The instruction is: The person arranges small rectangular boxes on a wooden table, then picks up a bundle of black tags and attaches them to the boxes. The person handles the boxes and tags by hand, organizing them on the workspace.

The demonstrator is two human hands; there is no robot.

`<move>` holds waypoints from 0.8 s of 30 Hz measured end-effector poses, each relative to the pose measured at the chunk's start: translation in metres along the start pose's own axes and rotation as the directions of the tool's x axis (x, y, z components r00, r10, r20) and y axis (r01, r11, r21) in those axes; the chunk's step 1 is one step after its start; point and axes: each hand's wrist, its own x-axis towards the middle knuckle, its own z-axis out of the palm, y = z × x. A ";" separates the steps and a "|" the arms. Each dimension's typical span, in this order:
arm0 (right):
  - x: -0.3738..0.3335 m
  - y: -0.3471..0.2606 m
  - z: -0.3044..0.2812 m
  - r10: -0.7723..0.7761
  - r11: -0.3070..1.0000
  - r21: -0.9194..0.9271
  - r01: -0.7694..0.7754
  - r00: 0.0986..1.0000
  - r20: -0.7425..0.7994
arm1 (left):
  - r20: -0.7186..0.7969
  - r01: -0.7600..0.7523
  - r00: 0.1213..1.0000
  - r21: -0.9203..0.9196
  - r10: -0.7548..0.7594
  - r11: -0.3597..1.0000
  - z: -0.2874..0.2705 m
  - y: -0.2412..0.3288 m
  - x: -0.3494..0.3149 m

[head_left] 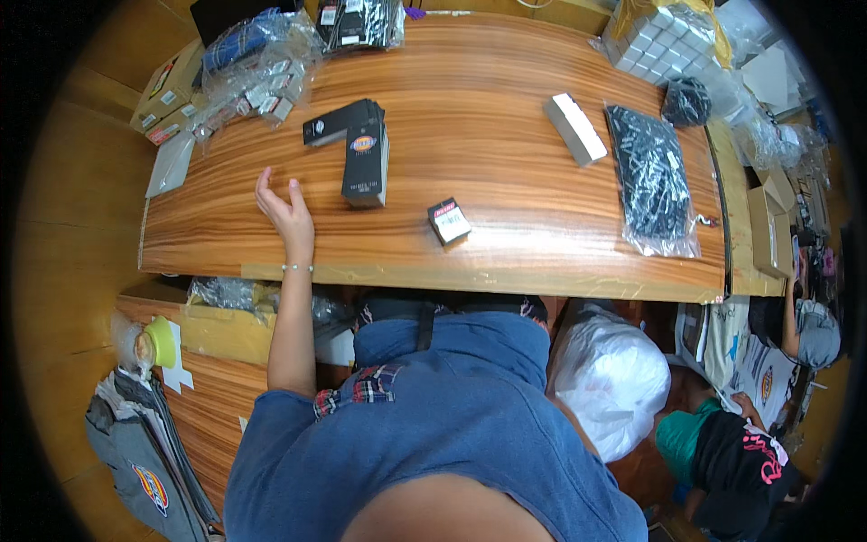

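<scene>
My left hand (287, 212) rests on the wooden table (488, 99) at the left, fingers apart and loosely bent, holding nothing. To its right lies a stack of black printed tags (366, 167), and a second black stack (330, 125) fans out behind it. Nearer the front edge, at the middle, sits a small black box (449, 222) with a white label on top. My right hand is out of sight; that arm hangs down beside a white plastic bag (614, 379).
At right lie a white card stack (575, 129) and a black item in clear plastic (652, 172). Small white boxes (659, 43) fill a carton at the back right. Plastic-wrapped goods (262, 77) crowd the back left. Another person (722, 452) is at the lower right.
</scene>
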 end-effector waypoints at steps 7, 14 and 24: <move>-0.018 -0.026 -0.046 0.086 0.996 0.033 -0.082 0.984 -0.157 | 0.140 0.218 0.967 -0.040 -0.211 0.975 0.007 -0.023 0.005; -0.035 -0.042 -0.111 0.113 0.994 0.031 -0.109 0.927 -0.357 | 0.188 0.258 0.951 -0.045 -0.245 0.965 0.006 -0.020 0.008; -0.076 -0.053 -0.217 0.143 0.983 -0.001 -0.183 0.767 -0.625 | 0.306 0.219 0.930 -0.013 -0.204 0.976 0.008 -0.020 0.006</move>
